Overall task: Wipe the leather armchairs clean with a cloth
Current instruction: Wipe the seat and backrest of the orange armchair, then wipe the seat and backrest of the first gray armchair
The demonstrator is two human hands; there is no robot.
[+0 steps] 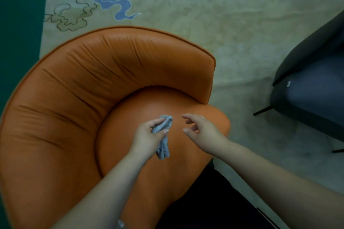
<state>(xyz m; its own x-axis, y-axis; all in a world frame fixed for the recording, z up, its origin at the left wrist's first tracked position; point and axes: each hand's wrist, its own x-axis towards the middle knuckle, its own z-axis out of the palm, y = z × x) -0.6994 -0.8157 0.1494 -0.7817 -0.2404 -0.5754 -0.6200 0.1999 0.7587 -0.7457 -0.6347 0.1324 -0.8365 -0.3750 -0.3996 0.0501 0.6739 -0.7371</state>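
An orange leather armchair [78, 87] fills the left and middle of the head view, with a curved, creased backrest around a rounded seat cushion. Above the seat, my left hand [149, 135] grips a bunched grey-blue cloth [163, 139]; one end pokes out past the fingers and the rest hangs down below the hand. My right hand [202, 132] hovers just to the right of the cloth, fingers spread and slightly curled, holding nothing and not touching the cloth.
A dark grey-blue armchair [312, 87] on thin black legs stands at the right edge. The floor is a pale rug [232, 15] with blue and gold cloud patterns. A teal strip [20, 15] runs along the left.
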